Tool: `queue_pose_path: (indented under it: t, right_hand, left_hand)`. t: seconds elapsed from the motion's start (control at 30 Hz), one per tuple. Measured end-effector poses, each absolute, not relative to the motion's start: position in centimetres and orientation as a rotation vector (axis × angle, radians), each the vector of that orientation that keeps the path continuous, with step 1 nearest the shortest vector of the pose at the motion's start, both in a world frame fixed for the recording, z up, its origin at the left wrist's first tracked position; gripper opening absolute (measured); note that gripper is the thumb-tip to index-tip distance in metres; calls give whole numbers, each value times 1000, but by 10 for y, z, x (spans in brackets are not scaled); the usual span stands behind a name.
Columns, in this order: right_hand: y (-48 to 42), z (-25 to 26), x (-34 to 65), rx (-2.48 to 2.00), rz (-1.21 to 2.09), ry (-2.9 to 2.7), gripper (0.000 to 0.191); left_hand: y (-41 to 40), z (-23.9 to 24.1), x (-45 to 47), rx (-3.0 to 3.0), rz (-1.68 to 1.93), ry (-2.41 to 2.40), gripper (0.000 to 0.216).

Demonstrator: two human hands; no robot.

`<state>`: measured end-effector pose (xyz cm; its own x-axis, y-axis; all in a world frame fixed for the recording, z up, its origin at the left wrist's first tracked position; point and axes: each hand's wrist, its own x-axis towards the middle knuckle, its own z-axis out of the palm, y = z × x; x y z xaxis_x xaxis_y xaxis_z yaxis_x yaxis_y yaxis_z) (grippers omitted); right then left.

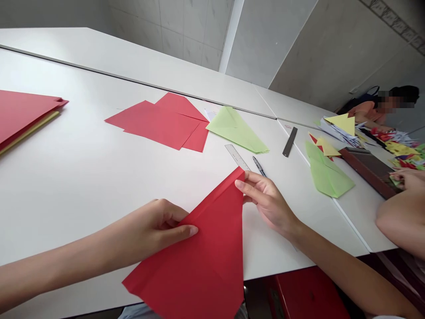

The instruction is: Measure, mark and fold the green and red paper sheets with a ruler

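Observation:
A red sheet of paper (212,248) with a folded strip along its upper left edge is held up over the table's front edge. My left hand (169,226) pinches that folded edge, thumb on the near face and the other fingers behind. At the upper corner, my right hand (265,199) grips the same paper between thumb and fingers. Just beyond the right hand lie a clear ruler (236,156) and a pen (259,166). Farther back are several overlapping red papers (156,124) and a folded light green paper (235,130).
A stack of red paper (26,113) sits at the left. Toward the right lie a dark bar (290,141), another green paper (327,170) and a brown board (368,170). A co-worker's arm (405,217) rests nearby; another person (368,108) sits behind heaped coloured paper (401,148).

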<state>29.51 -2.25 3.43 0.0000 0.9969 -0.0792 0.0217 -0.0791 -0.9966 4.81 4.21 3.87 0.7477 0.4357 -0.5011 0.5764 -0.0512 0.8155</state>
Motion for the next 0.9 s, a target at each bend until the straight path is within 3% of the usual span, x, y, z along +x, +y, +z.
queue_pose_path:
  t: [0.33, 0.9]
  right_hand:
    - [-19, 44, 305, -1254, 1104, -1157, 27]
    - [-16, 31, 312, -1322, 1121, -1161, 33]
  left_hand:
    - [49, 55, 40, 2114, 22, 1046, 52]
    - [62, 42, 44, 1810, -59, 942, 55]
